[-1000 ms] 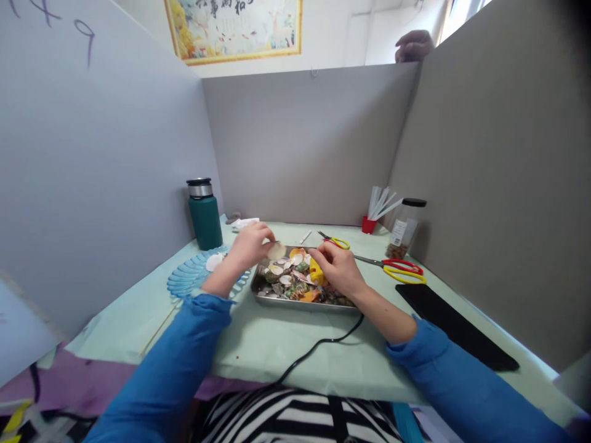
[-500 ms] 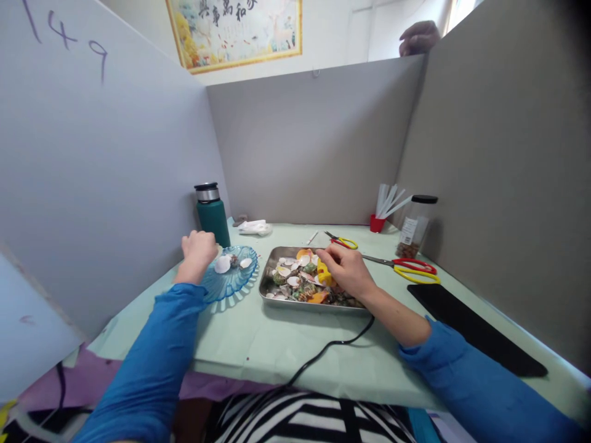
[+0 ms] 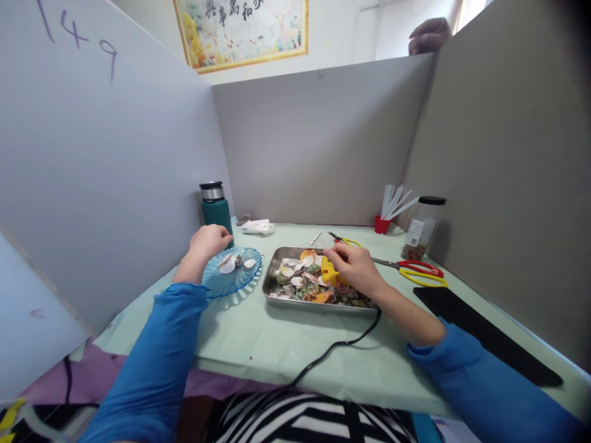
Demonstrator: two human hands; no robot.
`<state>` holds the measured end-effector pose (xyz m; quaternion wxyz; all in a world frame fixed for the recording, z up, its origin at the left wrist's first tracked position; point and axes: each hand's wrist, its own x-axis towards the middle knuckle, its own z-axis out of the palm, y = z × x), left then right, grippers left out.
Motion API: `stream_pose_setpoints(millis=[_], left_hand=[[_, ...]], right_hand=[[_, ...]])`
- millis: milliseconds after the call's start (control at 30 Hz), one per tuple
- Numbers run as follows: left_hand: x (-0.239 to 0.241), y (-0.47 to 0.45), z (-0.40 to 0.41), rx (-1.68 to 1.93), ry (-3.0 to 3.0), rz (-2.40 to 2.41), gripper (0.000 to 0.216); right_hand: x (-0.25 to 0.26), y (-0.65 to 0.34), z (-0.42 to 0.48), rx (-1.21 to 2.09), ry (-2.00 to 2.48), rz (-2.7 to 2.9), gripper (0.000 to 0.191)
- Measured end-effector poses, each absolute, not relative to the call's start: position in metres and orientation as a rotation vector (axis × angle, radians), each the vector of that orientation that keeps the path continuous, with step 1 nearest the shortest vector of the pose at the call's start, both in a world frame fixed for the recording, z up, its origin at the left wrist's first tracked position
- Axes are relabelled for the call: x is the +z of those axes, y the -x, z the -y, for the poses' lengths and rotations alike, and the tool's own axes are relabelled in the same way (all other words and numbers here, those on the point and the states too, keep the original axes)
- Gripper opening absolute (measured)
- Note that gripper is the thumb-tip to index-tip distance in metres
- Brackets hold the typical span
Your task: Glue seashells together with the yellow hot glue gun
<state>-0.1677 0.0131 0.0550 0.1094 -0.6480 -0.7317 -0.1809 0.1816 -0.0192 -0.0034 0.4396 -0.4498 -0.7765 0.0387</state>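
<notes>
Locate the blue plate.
In the head view, the blue plate sits left of the metal tray, near the left hand and in front of the green bottle.

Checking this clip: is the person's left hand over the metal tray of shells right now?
No, the left hand is by the blue plate, off to the left of the metal tray.

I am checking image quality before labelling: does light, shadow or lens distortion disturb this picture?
Head view: window glares; soft shadows fall beside the jar and blue plate; gray panels look stretched, probably by wide lens; right edge darkens; small shells lack fine detail.
</notes>
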Motion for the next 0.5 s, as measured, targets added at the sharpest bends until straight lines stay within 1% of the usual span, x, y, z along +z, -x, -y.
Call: stream_pose_setpoints(millis=[167,233,333,433,500], left_hand=[[0.067,0.132,-0.008,-0.499,2.117,2.001,0.043],[0.069,0.109,-0.009,-0.492,2.204,1.904,0.043],[0.067,0.071,-0.011,-0.498,2.403,1.739,0.037],[0.059,0.039,-0.013,-0.364,2.531,1.691,0.027],[0.051,0.025,-0.014,-0.284,2.582,1.7,0.024]], right_hand=[[0.008,-0.207,0.013,0.104,1.247,2.302,0.032],[0.009,-0.215,0.013,0.102,1.285,2.423,0.035],[0.007,-0.22,0.014,0.096,1.363,2.504,0.043],[0.004,-0.217,0.017,0.018,1.455,2.513,0.04],[0.002,-0.214,0.019,-0.056,1.526,2.495,0.038]])
